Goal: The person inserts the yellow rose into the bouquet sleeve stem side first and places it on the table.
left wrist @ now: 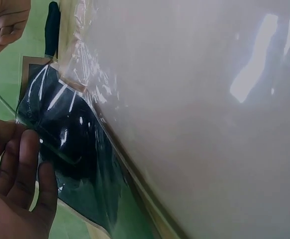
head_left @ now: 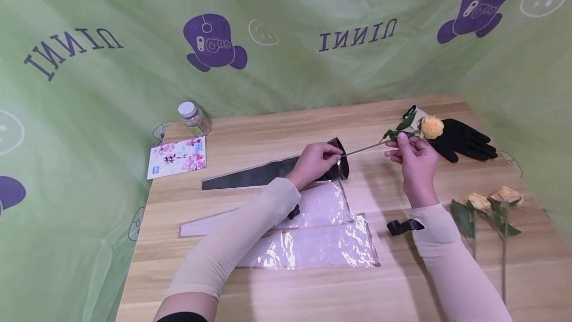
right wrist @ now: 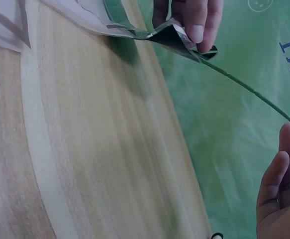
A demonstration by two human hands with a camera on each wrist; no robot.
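In the head view my right hand (head_left: 418,168) pinches the stem of a yellow artificial rose (head_left: 432,127) just below its leaves. The thin stem (head_left: 364,150) slants down left into the open mouth of a tapered black flower sleeve (head_left: 263,175). My left hand (head_left: 314,163) pinches the sleeve's mouth edge, fingertips right at the stem. In the left wrist view part of the stem shows through the sleeve's glossy front (left wrist: 85,144). The right wrist view has the green stem (right wrist: 254,91) running between both hands; the bloom is out of that frame.
Two pale clear-fronted sleeves (head_left: 313,247) lie nearer me on the wooden table. Two more yellow roses (head_left: 505,195) lie at the right, with a black glove (head_left: 464,140) behind them. A lidded jar (head_left: 195,120) and a floral card (head_left: 177,157) are at the back left.
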